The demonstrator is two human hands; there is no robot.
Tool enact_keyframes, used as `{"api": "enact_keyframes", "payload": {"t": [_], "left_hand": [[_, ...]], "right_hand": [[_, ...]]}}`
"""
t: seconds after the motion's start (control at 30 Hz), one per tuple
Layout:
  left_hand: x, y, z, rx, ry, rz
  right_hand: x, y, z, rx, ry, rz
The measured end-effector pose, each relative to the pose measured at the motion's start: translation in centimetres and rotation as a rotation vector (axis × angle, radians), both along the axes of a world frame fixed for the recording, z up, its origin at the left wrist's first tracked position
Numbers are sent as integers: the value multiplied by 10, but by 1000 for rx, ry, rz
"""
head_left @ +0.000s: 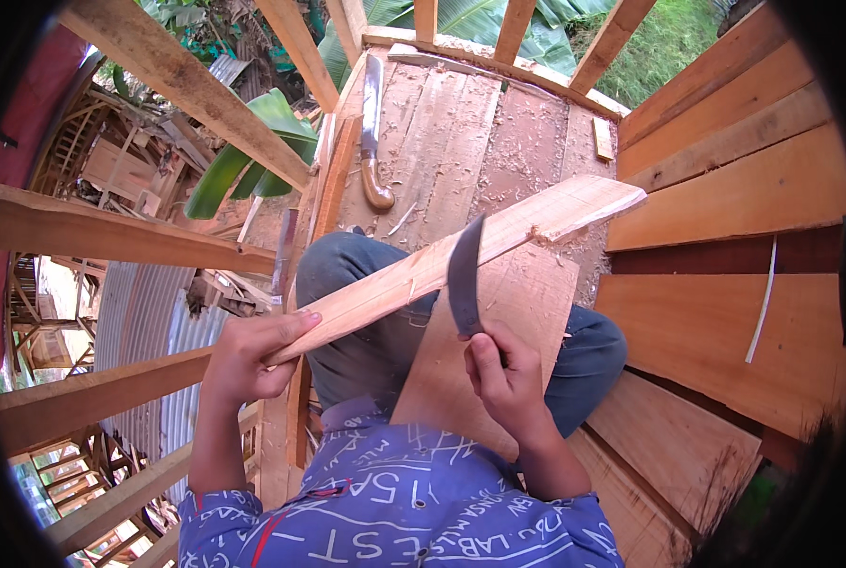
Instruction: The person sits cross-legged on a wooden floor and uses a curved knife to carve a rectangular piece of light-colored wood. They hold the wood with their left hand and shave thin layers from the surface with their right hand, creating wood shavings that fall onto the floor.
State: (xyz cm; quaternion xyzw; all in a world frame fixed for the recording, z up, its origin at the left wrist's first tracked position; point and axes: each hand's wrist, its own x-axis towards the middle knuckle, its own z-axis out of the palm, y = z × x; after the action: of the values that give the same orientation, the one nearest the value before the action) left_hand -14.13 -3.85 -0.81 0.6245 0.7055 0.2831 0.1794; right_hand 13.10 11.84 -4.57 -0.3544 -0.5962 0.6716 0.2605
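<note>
My left hand (pixel 250 358) is closed round the near end of a long, pale wooden plank (pixel 371 298). The plank slants up to the right across my lap, and its far end is rough and splintered. In my right hand (pixel 508 383) is a knife with a dark, curved blade (pixel 463 279). Its blade stands upright across the middle of the plank; whether the edge touches the wood I cannot tell. My fist hides most of the knife's handle. Beneath the plank, a wider board (pixel 498 355) lies sloping between my bent knees.
A machete (pixel 372 133) with a wooden handle lies on the plank floor (pixel 451 123) at the far left, among wood shavings. A small wood block (pixel 602 139) lies at the far right. Slatted rails (pixel 186 85) border the left, and a board wall (pixel 726 322) stands close on the right.
</note>
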Motion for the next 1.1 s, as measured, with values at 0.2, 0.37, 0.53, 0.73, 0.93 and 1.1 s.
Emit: {"api": "enact_keyframes", "payload": {"t": [0.2, 0.37, 0.53, 0.73, 0.93, 1.1], "left_hand": [[0, 4, 1, -19, 15, -21], [1, 2, 1, -18, 17, -3], [2, 7, 2, -27, 17, -5], [1, 1, 2, -19, -1, 22], [3, 8, 2, -47, -8, 15], [3, 6, 5, -20, 10, 13]], "right_hand": [[-1, -6, -6, 17, 4, 86], [3, 9, 6, -101, 12, -47], [-5, -10, -11, 258, 32, 225], [0, 2, -1, -118, 12, -15], [-5, -11, -11, 317, -2, 134], [-1, 2, 3, -84, -7, -45]]}}
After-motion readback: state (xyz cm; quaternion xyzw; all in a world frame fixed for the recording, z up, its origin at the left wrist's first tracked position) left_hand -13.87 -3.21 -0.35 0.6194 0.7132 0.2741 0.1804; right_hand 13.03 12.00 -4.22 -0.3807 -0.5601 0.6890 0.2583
